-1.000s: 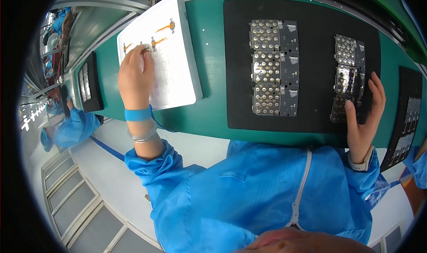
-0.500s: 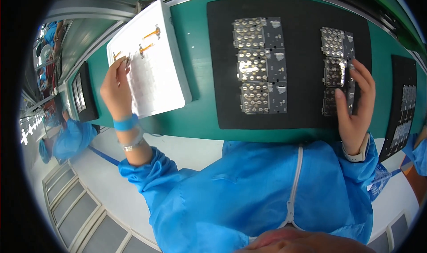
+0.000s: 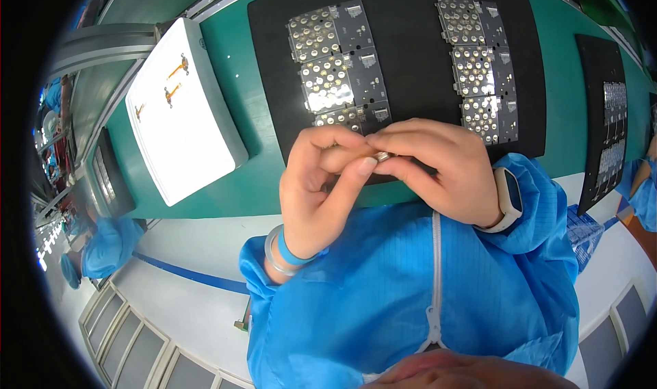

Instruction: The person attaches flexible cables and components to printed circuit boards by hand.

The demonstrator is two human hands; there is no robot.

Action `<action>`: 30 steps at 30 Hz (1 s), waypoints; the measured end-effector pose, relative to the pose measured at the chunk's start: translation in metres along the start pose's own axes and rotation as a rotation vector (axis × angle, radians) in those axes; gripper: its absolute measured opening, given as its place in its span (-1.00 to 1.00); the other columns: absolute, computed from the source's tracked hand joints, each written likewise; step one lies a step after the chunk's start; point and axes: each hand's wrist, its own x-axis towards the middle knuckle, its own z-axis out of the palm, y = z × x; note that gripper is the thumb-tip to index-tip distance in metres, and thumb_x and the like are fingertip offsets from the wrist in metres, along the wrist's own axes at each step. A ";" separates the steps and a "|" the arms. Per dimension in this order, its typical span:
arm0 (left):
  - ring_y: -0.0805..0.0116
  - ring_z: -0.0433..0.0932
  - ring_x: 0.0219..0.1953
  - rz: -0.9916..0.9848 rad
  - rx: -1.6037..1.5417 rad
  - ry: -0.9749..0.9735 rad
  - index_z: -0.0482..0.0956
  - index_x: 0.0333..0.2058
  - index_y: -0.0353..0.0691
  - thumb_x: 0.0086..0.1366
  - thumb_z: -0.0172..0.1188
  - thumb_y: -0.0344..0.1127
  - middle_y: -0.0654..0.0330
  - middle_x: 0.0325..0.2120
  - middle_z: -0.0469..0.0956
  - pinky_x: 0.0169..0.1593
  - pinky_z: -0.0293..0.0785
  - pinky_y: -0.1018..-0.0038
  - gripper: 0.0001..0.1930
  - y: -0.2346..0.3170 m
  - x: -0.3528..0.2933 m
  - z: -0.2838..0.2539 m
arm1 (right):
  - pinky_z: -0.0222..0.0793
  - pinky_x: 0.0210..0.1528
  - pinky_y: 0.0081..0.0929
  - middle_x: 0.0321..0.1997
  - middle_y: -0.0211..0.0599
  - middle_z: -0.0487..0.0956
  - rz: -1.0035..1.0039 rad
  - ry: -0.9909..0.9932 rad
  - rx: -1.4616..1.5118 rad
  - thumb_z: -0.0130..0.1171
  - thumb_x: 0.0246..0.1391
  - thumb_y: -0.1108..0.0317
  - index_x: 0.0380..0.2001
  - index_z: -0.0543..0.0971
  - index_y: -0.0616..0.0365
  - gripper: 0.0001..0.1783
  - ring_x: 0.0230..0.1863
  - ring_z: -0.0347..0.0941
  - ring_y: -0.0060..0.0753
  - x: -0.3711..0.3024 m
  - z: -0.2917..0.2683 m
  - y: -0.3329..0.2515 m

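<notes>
Our left hand (image 3: 311, 190) and right hand (image 3: 448, 170) pinch a tiny shiny silver piece (image 3: 383, 156) near the green worktop's (image 3: 250, 101) front edge.

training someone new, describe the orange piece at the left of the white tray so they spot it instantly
On the green table, left of the big black mat, lies a white tray. Near that tray's left edge is a small orange piece. Unlike the other two, it lies farthest left and looks the smallest.
</notes>
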 end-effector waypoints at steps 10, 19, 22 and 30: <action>0.17 0.60 -0.31 0.296 0.401 -0.038 0.61 -0.32 -0.39 0.00 0.34 -0.54 -0.04 -0.30 0.63 -0.23 0.49 0.43 -0.79 0.000 0.012 -0.016 | 0.42 -0.31 -0.69 -0.32 -0.31 0.57 0.445 -0.020 0.728 0.23 0.09 0.51 -0.30 0.55 0.35 -0.87 -0.35 0.50 -0.64 -0.003 -0.019 0.001; 0.25 0.58 -0.40 0.417 0.518 -0.084 0.63 -0.39 -0.33 -0.02 0.32 -0.56 0.05 -0.37 0.62 -0.32 0.46 0.46 -0.84 -0.002 0.022 -0.014 | 0.39 -0.41 -0.74 -0.37 -0.35 0.57 0.555 -0.076 0.796 0.28 0.07 0.45 -0.35 0.54 0.30 -0.85 -0.40 0.49 -0.69 -0.001 -0.022 -0.004; 0.22 0.58 -0.41 0.479 0.618 -0.121 0.63 -0.40 -0.31 -0.06 0.34 -0.55 0.08 -0.38 0.61 -0.34 0.45 0.45 -0.82 -0.003 0.024 -0.014 | 0.33 -0.48 -0.77 -0.46 -0.42 0.56 0.629 -0.211 0.725 0.28 0.06 0.43 -0.41 0.53 0.25 -0.87 -0.46 0.47 -0.75 0.001 -0.026 -0.004; 0.20 0.57 -0.39 0.615 0.946 -0.311 0.59 -0.39 -0.31 -0.10 0.21 -0.40 0.08 -0.37 0.57 -0.33 0.48 0.40 -0.78 -0.009 0.024 -0.018 | 0.37 -0.54 -0.58 -0.58 -0.26 0.57 0.491 -0.254 0.190 0.24 0.02 0.40 -0.47 0.55 0.21 -0.88 -0.58 0.54 -0.41 0.003 -0.033 -0.007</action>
